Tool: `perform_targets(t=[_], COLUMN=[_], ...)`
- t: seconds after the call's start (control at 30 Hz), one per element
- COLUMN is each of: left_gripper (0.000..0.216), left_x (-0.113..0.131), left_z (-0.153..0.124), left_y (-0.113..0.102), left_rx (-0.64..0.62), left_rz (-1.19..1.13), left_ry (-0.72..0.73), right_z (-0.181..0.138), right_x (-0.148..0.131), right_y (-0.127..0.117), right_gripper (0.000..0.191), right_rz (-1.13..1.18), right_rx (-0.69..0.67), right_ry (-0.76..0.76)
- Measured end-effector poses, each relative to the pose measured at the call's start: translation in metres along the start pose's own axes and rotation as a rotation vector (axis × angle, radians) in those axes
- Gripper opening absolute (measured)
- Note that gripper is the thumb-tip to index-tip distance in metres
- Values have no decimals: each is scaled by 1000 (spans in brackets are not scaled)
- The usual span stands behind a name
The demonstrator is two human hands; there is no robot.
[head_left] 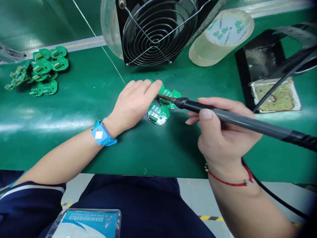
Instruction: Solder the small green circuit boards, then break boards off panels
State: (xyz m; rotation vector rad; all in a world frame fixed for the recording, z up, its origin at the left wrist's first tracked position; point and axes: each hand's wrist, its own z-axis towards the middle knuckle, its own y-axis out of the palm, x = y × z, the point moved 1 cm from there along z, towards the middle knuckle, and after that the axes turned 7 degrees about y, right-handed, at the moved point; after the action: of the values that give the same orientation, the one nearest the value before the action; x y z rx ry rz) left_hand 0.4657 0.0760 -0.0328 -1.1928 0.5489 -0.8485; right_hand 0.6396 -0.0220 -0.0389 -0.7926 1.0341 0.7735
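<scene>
Mid-frame, left hand (133, 102) fingers together pin green circuit boards (158, 114) steady; right hand (220, 132) fingers clamp soldering iron (235, 120), tip meeting them.

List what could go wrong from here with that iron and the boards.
Burn: the tip of the soldering iron sits right beside the fingertips of the left hand; a small slip would likely touch skin.
Shift: the green boards lie loose on the green mat, steadied only by those fingers, so one may slide under the tip.
</scene>
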Motion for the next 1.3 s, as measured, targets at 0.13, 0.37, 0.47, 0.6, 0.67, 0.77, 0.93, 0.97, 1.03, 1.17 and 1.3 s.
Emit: perform_targets(t=[0.13,0.37,0.47,0.6,0.67,0.77,0.93,0.97,1.03,1.17,1.3], left_gripper=[21,16,16,13,11,10,16,15,10,16,25], left_x=[-2,-13,-18,-29,-40,-55,-58,-54,-43,-16,5], left_z=[-4,-19,-21,-22,-27,-42,-61,-63,-63,-60,-60], left_y=[-16,-36,-37,-43,-50,-60,-61,-58,-52,-48,-48], left_rx=[-13,-415,-468,-477,-463,-399,-44,10,77,121,65], left_rz=[-72,-171,-143,-190,-233,-334,-743,-845,-996,-967,-823], left_ry=[-100,-19,-14,0,-44,-159,-437,-464,-458,-320,-171], right_z=[0,2,2,1,0,-2,-4,-4,-6,-14,-20], right_x=[-1,1,3,3,5,9,13,11,3,-19,-32], right_y=[-1,-2,-3,-3,-4,-6,-5,-3,2,20,43], right_gripper=[16,17,17,18,19,20,21,21,23,30,33], right_rz=[38,28,4,-39,-52,-63,-139,-159,-173,-88,-72], right_rx=[35,31,35,47,42,22,-62,-86,-143,-303,-387], right_ry=[-23,-32,-8,25,21,14,-41,-58,-69,-7,-43])
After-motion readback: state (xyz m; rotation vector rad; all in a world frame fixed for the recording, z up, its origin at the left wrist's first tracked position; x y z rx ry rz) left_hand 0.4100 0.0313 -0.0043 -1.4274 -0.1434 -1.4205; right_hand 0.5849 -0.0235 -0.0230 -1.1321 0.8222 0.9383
